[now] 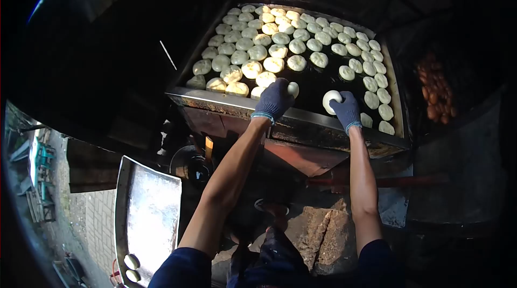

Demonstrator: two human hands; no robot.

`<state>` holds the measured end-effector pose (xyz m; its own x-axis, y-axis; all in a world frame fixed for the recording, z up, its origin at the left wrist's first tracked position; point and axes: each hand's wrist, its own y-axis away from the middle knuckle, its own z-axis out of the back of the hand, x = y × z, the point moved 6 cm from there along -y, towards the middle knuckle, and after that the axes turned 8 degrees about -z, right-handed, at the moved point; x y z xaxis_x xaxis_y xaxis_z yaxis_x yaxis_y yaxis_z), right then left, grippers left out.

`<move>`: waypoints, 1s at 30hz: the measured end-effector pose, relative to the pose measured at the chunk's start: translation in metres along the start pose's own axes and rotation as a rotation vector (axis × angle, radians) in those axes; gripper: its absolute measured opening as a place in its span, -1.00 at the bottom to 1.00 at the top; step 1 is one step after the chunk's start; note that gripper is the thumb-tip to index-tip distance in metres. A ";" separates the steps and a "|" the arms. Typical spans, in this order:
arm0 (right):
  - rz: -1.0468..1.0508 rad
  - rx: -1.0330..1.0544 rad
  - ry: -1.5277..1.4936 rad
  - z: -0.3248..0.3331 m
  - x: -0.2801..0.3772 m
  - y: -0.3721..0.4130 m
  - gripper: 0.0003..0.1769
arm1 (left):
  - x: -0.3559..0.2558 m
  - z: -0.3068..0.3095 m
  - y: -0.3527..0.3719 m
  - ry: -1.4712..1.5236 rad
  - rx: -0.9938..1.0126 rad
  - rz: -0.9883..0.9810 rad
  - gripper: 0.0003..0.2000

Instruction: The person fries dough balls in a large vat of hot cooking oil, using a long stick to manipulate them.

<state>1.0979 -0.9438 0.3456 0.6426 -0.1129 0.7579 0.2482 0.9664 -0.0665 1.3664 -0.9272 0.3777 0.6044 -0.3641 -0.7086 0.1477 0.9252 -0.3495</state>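
Note:
My left hand [274, 99], in a dark blue knit glove, is closed on a pale round dough piece [293, 89] at the near edge of a wide, dark frying pan [215, 100]. To its right my right hand [347, 110], gloved alike, grips another white dough ball [332, 102] between thumb and fingers, over the dark middle of the pan. Many flattened dough rounds [296, 63] lie in the pan, packed in rows on the left and along the right side. Sunlight falls on some of them.
A metal tray [153, 202] at lower left bears two dough pieces [131, 261]. Browned pieces [435, 91] lie heaped in shadow at the far right. A round dark vessel [189, 163] stands below the pan's left side. A cracked block [322, 234] lies near my feet.

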 end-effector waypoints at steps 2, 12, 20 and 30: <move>-0.057 0.039 0.146 0.002 -0.028 -0.021 -0.46 | 0.021 -0.040 -0.020 -0.042 0.064 0.115 -0.58; 0.324 -0.306 0.021 -0.018 0.085 0.020 -0.52 | 0.008 0.143 0.173 0.053 -0.559 0.090 -0.54; 0.561 0.735 -0.552 -0.229 0.315 0.383 -0.67 | 0.046 0.366 0.827 -1.082 -1.474 1.307 -0.54; 1.054 1.592 0.352 -0.492 0.355 0.893 -0.31 | 0.087 0.393 1.017 -0.006 -1.471 1.460 -0.43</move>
<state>1.9043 -0.2341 0.2356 0.2150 0.7232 0.6563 -0.9250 -0.0647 0.3744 1.8773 0.0239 0.2016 -0.3258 0.3990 -0.8571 -0.9321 -0.2875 0.2204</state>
